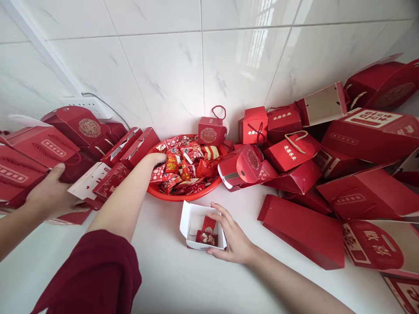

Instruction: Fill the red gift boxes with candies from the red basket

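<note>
My left hand reaches into the orange-red basin at its left side. Its fingers are hidden among the red wrapped packets, so what they hold, if anything, does not show. In my right hand is a small open box with a white inside, gripped at its right side, thumb at the near edge and fingers over the far edge. Two dark red packets lie in that box. It rests on the white table just in front of the basin.
Another person's hand touches red boxes at the left. Many red gift boxes crowd the right side. One corded box sits at the basin's back rim. A tiled wall stands behind, with a power strip.
</note>
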Available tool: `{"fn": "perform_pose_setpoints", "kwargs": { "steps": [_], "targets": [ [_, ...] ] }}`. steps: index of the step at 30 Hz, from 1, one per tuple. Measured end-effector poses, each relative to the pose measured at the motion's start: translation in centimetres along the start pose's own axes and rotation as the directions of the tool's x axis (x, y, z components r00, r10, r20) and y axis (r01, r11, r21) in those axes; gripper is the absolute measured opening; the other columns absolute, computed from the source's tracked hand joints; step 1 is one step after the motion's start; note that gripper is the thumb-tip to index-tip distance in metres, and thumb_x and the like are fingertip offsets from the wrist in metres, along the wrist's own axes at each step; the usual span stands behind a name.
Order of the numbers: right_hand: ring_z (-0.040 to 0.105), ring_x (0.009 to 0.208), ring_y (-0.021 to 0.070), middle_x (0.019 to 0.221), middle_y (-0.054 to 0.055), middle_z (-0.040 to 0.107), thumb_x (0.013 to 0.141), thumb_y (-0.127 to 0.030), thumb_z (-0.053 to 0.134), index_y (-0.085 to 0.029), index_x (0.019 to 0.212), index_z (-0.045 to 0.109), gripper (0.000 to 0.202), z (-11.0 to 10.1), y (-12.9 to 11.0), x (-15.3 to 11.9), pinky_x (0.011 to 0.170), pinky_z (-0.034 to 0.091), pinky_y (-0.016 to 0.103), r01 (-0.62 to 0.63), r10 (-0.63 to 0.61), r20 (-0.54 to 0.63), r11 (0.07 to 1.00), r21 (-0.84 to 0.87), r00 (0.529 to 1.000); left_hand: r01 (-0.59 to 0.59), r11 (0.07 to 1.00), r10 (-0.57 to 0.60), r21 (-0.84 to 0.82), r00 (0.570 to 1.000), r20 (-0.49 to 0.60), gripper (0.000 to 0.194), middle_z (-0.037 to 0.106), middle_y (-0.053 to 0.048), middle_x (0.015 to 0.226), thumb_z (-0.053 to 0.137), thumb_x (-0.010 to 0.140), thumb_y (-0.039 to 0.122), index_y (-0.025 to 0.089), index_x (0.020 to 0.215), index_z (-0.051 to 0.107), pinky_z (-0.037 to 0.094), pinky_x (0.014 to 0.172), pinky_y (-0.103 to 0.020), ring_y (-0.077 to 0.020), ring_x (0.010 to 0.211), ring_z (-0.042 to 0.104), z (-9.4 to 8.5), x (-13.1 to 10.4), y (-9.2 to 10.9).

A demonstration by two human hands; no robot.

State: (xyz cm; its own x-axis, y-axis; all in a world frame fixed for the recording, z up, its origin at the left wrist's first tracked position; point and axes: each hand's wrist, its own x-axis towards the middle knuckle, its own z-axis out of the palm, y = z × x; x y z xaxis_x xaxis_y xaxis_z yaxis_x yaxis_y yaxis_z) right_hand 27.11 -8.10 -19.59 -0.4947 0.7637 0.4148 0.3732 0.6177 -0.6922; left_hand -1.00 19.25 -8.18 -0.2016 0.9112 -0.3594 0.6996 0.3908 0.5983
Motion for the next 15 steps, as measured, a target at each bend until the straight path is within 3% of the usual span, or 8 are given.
{"fn": "perform_pose_setpoints", "kwargs": {
  "steps": [3,6,12,15],
  "targets": [
    [0.023,0.146,0.0311,0.158,0.016,0.018,0.080,-0.054,0.069,-0.024,0.144,0.028,0.082,0.0,0.0,0.0,0.112,0.037,0.046,-0.004,0.004,0.000,1.000,0.002,1.000,0.044,0.998,-0.040,-0.035,0.994,0.106,0.014,0.072,-0.015,0.068,0.075,0.066,0.026,0.014,0.071,0.069,0.059,0.060,-0.041,-0.0331,0.064,0.070,-0.1,-0.1,-0.1],
    [0.023,0.146,0.0316,0.157,0.016,0.019,0.081,-0.053,0.068,-0.023,0.143,0.029,0.080,0.0,-0.1,0.0,0.112,0.037,0.046,0.000,0.000,0.000,1.000,0.007,1.000,0.019,0.996,-0.007,-0.092,0.992,0.128,0.010,0.073,-0.013,0.068,0.071,0.068,0.024,0.015,0.072,0.068,0.059,0.061,-0.038,-0.0309,0.066,0.071,-0.6,-0.5,-0.1],
    [0.026,0.145,0.0333,0.157,0.017,0.019,0.080,-0.054,0.068,-0.023,0.143,0.029,0.080,0.0,-0.2,0.0,0.111,0.037,0.049,-0.006,0.006,-0.003,1.000,0.011,1.000,-0.162,0.969,0.176,-0.187,0.982,0.063,0.021,0.073,-0.008,0.064,0.081,0.056,0.024,0.015,0.071,0.071,0.057,0.062,-0.034,-0.0280,0.066,0.071,-2.3,-2.6,-0.1],
    [0.026,0.145,0.0329,0.157,0.017,0.018,0.080,-0.054,0.068,-0.023,0.143,0.029,0.080,0.0,-0.2,0.0,0.111,0.038,0.048,-0.003,0.003,0.000,1.000,0.017,1.000,-0.258,0.942,0.258,-0.215,0.966,-0.030,0.031,0.074,-0.007,0.071,0.085,0.051,0.031,0.015,0.075,0.073,0.056,0.065,-0.031,-0.0252,0.069,0.071,-3.7,-3.9,-0.2]
  ]
}}
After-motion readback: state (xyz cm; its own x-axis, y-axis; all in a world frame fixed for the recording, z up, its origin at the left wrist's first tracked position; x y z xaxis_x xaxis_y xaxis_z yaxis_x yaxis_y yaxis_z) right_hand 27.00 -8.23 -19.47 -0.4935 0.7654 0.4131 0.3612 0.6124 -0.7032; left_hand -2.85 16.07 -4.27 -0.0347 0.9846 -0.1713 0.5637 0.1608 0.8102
